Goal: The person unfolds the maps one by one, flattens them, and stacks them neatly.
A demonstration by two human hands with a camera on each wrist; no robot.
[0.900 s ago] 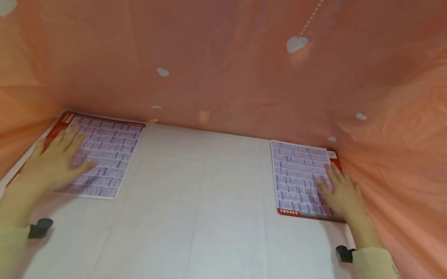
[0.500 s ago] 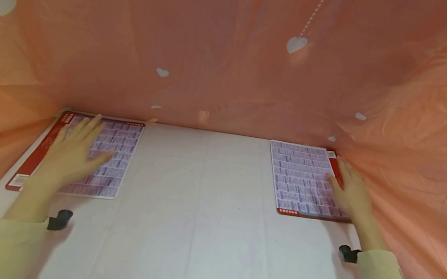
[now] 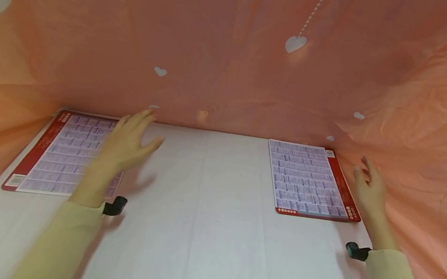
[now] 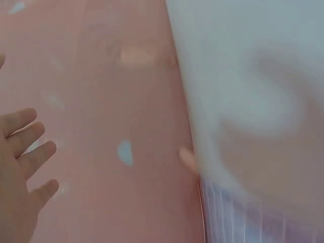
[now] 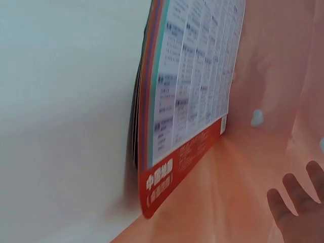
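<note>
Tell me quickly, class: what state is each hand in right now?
Left hand: open, fingers spread, holding nothing, raised beside the left sheet.
Right hand: open, holding nothing, just right of the right sheet.

A makeshift recording booth: a white cloth-covered bench [image 3: 200,233] is walled on three sides by a salmon-pink plastic sheet printed with white hearts [image 3: 235,63].

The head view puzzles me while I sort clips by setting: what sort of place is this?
Probably a makeshift recording booth: a white table enclosed by an orange heart-print sheet, with two stacks of printed cards lying flat. The left hand and right hand hover open.
</note>
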